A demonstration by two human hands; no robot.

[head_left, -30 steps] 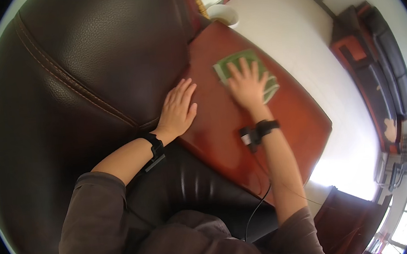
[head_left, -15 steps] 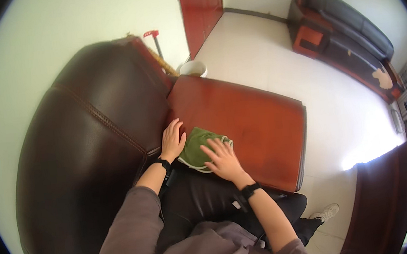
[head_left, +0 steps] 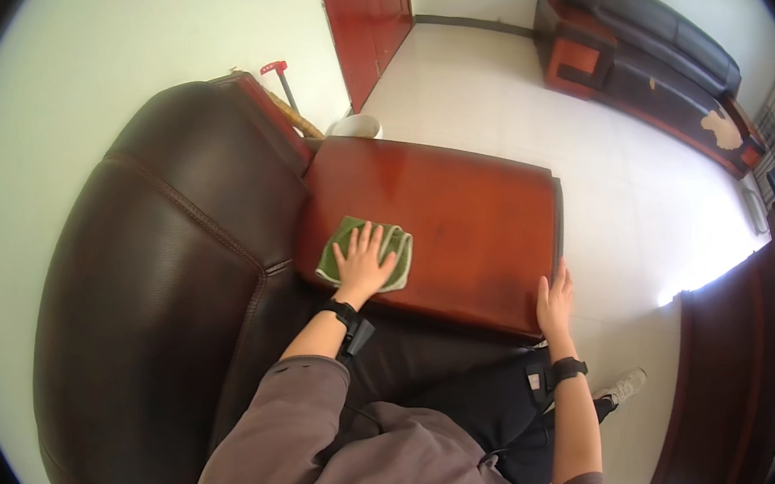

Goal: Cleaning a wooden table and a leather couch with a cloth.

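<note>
A folded green cloth with pale edging lies on the left part of a reddish-brown wooden tabletop. My left hand rests flat on top of it, fingers spread, pressing the cloth against the wood. At the table's right edge, near its front corner, is my right hand. Its fingers are stretched out along the side and nothing shows in them. Both wrists carry black bands.
I sit on a dark brown leather sofa, its backrest beside the table. Behind the table stand a white bucket and a red-topped stick. Another dark sofa is far right. A dark wooden furniture piece stands near right.
My left hand has moved onto the cloth from beside it. My right hand has left the cloth for the table's right edge. The cloth now lies flatter.
</note>
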